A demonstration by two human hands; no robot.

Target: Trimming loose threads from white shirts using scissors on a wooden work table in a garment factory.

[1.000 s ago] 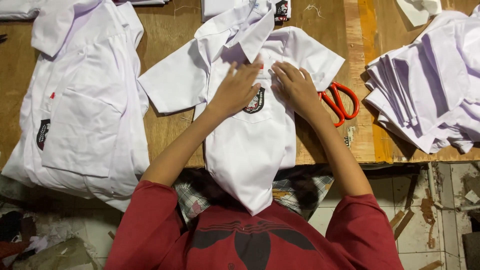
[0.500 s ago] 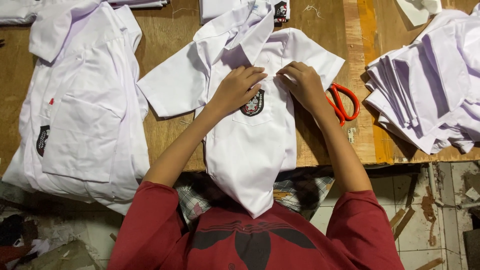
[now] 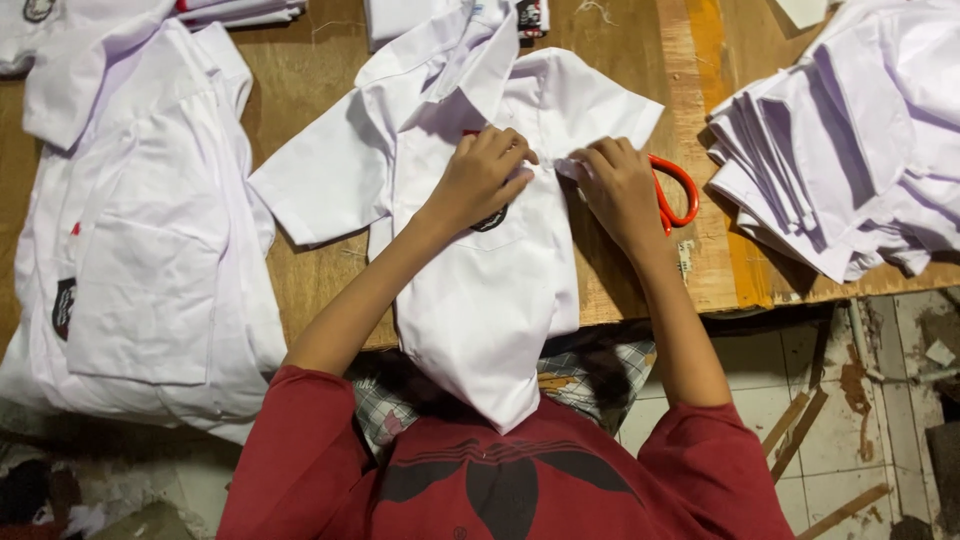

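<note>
A white short-sleeved shirt (image 3: 490,290) of smooth, matt woven cloth is lying over a brown wooden table (image 3: 300,290) that is showing a rough, scuffed, dull grain. Orange-handled scissors (image 3: 672,190) are gleaming with glossy plastic loops, while stacked white cloth pieces (image 3: 840,170) are looking soft and matt.

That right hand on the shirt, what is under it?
Under the right hand lies the white shirt's edge, and orange scissors whose handles show; their blades are covered.

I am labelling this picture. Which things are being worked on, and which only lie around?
In use: left hand, right hand, white shirt.

Lying about: orange scissors, stack of white cloth pieces, shirts at left.
</note>
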